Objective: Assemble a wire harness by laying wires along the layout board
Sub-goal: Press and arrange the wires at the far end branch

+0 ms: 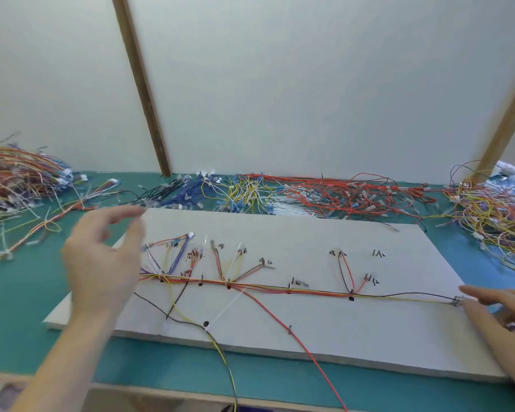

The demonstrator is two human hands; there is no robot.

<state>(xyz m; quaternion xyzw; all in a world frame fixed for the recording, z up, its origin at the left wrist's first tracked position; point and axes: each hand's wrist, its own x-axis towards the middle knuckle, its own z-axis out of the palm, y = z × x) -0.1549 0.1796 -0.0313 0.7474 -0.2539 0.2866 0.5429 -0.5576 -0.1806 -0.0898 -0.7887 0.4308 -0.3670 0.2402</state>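
Observation:
A white layout board (309, 236) lies on the green table, marked with black dots and handwritten labels. A bundle of red, yellow and black wires (280, 288) runs along it from left to right, with short branches fanning up to the labels. A red wire (306, 349) and a yellow-black pair (220, 349) trail off the board's front edge. My left hand (101, 263) hovers blurred above the board's left end, fingers spread, holding nothing. My right hand (500, 316) rests with straight fingers on the board's right end, fingertips at the connector (457, 300) that ends the bundle.
Piles of loose wires line the back of the table: a mixed heap (15, 179) at far left, blue (188, 194), yellow (241, 193) and red (348, 194) ones in the middle, a yellow-orange tangle (494, 212) at right. Two wooden posts (143, 84) lean against the white wall.

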